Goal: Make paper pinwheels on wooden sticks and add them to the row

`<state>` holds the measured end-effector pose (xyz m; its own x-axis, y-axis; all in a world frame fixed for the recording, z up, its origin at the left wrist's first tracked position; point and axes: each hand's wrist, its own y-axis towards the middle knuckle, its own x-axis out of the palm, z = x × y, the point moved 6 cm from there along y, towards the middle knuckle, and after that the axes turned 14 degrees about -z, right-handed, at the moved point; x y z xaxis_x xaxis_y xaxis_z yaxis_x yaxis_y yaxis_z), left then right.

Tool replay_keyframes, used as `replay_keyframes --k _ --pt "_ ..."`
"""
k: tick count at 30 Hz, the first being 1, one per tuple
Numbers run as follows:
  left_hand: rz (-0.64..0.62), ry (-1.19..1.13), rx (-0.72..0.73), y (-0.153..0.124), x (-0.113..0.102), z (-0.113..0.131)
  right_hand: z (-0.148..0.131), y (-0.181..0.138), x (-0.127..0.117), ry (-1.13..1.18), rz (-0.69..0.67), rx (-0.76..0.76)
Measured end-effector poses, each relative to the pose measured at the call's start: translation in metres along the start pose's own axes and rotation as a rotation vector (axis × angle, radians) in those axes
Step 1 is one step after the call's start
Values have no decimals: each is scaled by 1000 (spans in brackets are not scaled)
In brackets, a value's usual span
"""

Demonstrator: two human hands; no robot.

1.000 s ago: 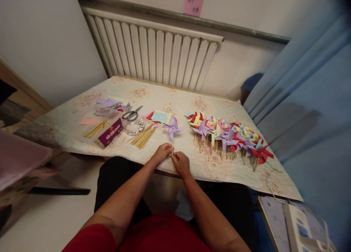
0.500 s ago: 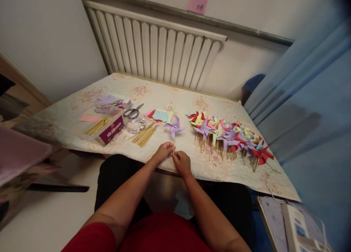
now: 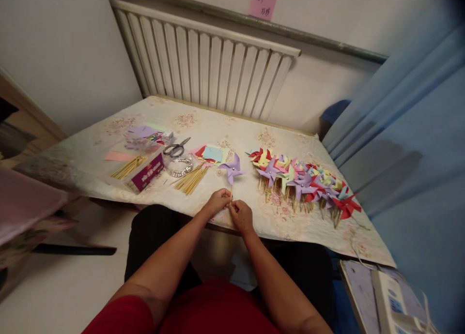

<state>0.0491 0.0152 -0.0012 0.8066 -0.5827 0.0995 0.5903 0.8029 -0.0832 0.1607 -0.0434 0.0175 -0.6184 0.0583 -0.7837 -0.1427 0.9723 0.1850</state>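
My left hand (image 3: 217, 203) and my right hand (image 3: 241, 215) meet at the near edge of the table (image 3: 232, 130), both pinched on the thin wooden stick of a purple paper pinwheel (image 3: 231, 168). The pinwheel stands upright just beyond my fingers. To its right lies a long heap of finished pinwheels (image 3: 303, 181) in red, purple, yellow and pink. Left of my hands rests a bundle of bare wooden sticks (image 3: 192, 178).
Scissors (image 3: 176, 148), a ring of silver pins (image 3: 179, 166), coloured paper squares (image 3: 211, 153), a purple box with sticks (image 3: 143, 170) and loose paper (image 3: 140, 133) cover the table's left. A radiator (image 3: 207, 63) is behind. A blue curtain (image 3: 410, 130) hangs at right.
The view shifted slightly; my hands stay pinched on the stick and the purple pinwheel holds nearly the same place.
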Motion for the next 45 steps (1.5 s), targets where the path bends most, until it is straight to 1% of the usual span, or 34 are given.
replay_keyframes --k 13,22,29,45 --pt "-4 19 10 -3 3 9 0 -1 -1 27 5 5" --pt "-4 13 19 -1 0 2 -1 -1 -2 36 7 -7" --pt "13 -5 -6 -1 1 4 -1 -1 -1 15 -3 -7" --pt "23 -8 10 -1 0 3 1 -1 1 15 8 -17"
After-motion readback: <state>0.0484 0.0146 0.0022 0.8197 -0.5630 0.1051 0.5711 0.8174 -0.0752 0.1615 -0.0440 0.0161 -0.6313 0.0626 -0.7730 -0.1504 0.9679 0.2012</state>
